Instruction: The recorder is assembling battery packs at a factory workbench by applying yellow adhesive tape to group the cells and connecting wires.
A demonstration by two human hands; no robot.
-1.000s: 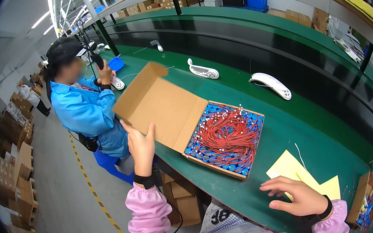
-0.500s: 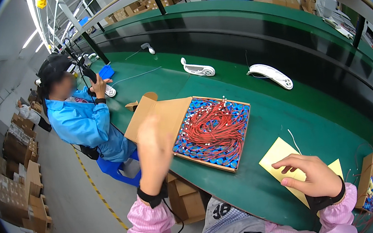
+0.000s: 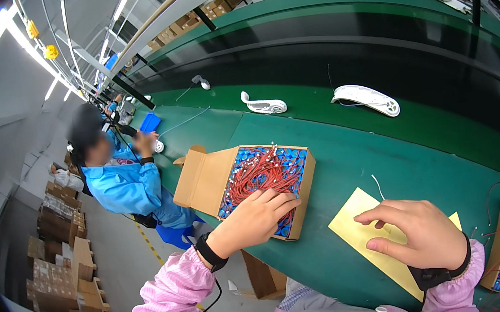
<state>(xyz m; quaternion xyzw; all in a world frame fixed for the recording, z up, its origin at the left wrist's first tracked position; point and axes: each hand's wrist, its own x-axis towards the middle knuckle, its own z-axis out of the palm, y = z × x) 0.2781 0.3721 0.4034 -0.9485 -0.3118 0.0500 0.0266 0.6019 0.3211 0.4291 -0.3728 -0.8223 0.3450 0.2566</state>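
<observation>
An open cardboard box point(image 3: 305, 202) on the bench holds blue cylindrical cells with a tangle of red wires point(image 3: 258, 173) with white connectors on top. My left hand point(image 3: 251, 219) lies over the box's near part, its fingers stretched and slightly bent across the contents. Its thumb and whatever is under the fingers are hidden; no grip shows. My right hand point(image 3: 421, 235) is above a yellow sheet point(image 3: 348, 222), with thumb and fingers apart and nothing between them. A thin white wire point(image 3: 378, 187) sticks up beyond the sheet's far edge.
Two white curved plastic housings point(image 3: 368, 99) lie farther back on the green bench point(image 3: 337, 151). At the right, a cardboard box point(image 3: 494, 263) holds blue and yellow wired parts. A co-worker in a blue jacket point(image 3: 126, 190) sits at the left, near a blue bin point(image 3: 150, 122).
My left hand has come down from above the box's open flap, moving right onto the contents. My right hand stays over the yellow sheet. The view has shifted slightly.
</observation>
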